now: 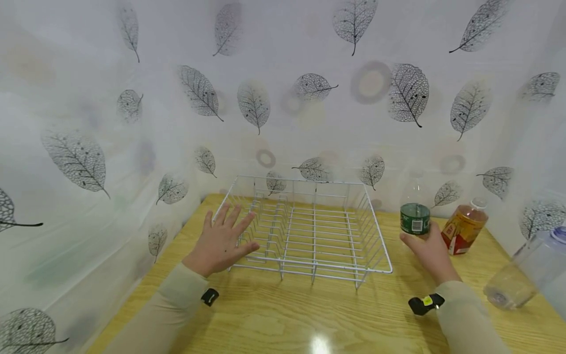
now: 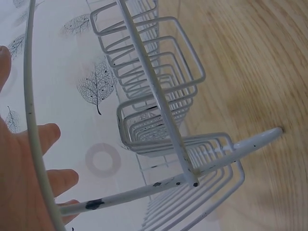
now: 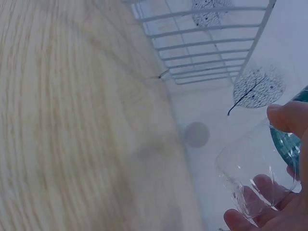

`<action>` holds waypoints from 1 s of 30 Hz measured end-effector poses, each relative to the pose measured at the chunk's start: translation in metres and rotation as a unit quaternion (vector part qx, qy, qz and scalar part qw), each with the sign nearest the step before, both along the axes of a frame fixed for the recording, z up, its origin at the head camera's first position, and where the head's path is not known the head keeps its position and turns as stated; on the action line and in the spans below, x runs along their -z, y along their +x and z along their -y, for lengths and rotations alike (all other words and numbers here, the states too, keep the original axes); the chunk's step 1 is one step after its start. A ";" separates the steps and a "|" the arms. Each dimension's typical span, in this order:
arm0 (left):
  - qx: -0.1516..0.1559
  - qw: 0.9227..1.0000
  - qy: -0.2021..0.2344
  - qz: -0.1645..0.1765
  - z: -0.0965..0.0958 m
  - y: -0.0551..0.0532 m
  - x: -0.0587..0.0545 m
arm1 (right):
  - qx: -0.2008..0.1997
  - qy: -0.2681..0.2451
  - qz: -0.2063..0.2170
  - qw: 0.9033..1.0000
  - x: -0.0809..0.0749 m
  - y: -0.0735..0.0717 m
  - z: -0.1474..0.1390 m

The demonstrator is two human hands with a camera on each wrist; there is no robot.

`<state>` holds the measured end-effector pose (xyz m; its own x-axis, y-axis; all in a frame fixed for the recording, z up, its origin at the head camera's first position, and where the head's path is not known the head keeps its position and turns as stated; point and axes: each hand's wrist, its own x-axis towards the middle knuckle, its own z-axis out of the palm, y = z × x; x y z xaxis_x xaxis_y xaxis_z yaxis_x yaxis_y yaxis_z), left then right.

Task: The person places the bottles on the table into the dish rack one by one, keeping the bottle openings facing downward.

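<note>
A clear plastic bottle with a green label [image 1: 415, 218] is at the right of the head view, and my right hand [image 1: 433, 253] grips it low down. In the right wrist view the bottle's clear lower part [image 3: 255, 168] shows between thumb and fingers, with the wall behind it. My left hand [image 1: 223, 241] spreads its straight fingers over the left side of a white wire dish rack [image 1: 314, 265]. The left wrist view shows that hand [image 2: 24, 178] behind a rack wire; whether it touches the wire I cannot tell.
Right of the held bottle stands a bottle with a red and yellow label [image 1: 464, 228]. Nearer, at the right edge, is a large clear bottle with a purple cap [image 1: 522, 275]. The wooden table [image 1: 265, 319] meets a leaf-patterned sheet [image 1: 283, 123] behind and at the left.
</note>
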<state>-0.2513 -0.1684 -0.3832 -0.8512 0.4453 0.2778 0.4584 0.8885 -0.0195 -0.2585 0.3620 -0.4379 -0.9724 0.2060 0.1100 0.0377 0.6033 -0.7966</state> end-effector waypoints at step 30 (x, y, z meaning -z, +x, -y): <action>0.035 0.997 0.017 -0.060 -0.019 -0.003 -0.008 | -0.125 0.218 -0.095 0.963 -0.084 0.031 0.072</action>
<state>-0.2538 -0.1499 -0.3757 -0.7779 0.4913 0.3918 0.5156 0.8554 -0.0490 -0.2277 0.2900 -0.3535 -0.9394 -0.1386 0.3135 -0.2739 0.8535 -0.4433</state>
